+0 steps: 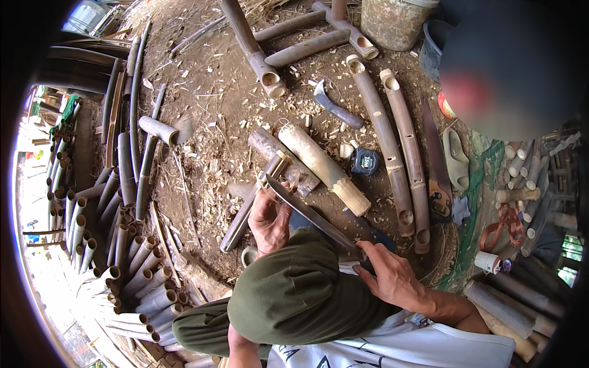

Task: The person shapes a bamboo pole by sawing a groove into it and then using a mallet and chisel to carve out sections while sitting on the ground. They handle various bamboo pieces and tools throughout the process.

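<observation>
My right hand (pixel 392 276) is closed on the dark handle of a machete, beside my right knee. The machete's long blade (pixel 316 218) slants up and left over my knee, its tip close to my left hand. My left hand (pixel 270 221) is closed on a thin bamboo pole (pixel 242 219), near its pale cut end; the fingers' far side is hidden. Under that end lies a thick, short bamboo piece (pixel 270 146). Just right of it rests a pale wooden club (pixel 322 165) with a shaved, narrower end.
A curved knife (pixel 337 109), a tape measure (pixel 365 161) and two notched bamboo poles (pixel 383 132) lie ahead on chip-strewn soil. Right are a handsaw (pixel 438 178) and a clog (pixel 455 159). A blurred person (pixel 509 67) is at upper right. Bamboo tubes (pixel 156 300) are stacked left.
</observation>
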Demonstrator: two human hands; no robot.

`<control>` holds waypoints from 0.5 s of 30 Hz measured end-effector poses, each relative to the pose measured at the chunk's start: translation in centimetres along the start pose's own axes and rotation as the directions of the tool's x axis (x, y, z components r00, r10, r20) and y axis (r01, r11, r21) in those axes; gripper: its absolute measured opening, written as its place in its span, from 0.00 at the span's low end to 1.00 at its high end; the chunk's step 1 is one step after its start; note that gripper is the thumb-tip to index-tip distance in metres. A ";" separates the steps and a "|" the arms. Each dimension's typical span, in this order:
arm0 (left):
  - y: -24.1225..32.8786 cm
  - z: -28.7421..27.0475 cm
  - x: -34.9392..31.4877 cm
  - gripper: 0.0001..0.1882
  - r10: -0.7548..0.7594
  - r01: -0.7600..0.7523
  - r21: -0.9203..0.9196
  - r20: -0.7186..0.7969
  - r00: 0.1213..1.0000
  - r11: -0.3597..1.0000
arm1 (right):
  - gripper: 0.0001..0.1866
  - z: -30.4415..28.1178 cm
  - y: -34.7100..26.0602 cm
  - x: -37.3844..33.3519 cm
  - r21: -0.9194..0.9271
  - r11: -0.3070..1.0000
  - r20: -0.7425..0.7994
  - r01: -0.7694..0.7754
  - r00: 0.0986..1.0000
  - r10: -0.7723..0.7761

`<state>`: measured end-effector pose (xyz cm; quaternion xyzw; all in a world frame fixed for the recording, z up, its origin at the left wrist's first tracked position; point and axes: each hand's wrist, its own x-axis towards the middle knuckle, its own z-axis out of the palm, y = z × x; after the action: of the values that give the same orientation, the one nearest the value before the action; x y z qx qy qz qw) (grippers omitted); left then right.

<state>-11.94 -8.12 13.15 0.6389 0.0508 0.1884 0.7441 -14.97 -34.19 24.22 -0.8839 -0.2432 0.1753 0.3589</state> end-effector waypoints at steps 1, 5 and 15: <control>0.1 0.1 0.0 0.12 -0.013 0.013 0.007 -0.002 1.000 1.000 | 0.27 -0.1 0.0 0.0 -0.006 1.000 0.002 -0.004 1.000 0.004; 0.2 0.4 0.1 0.11 -0.051 0.051 -0.019 -0.013 0.999 0.999 | 0.27 -0.7 -0.4 0.3 -0.073 0.997 0.040 -0.020 0.999 0.023; 2.8 -0.3 2.4 0.23 -0.200 0.183 0.184 0.080 0.976 0.966 | 0.17 -0.6 0.9 1.8 0.065 0.995 0.058 -0.074 0.996 0.070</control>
<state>-10.44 -6.74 16.15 0.7025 0.0923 0.0788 0.7013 -12.87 -34.08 23.76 -0.8742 -0.2150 0.2208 0.3751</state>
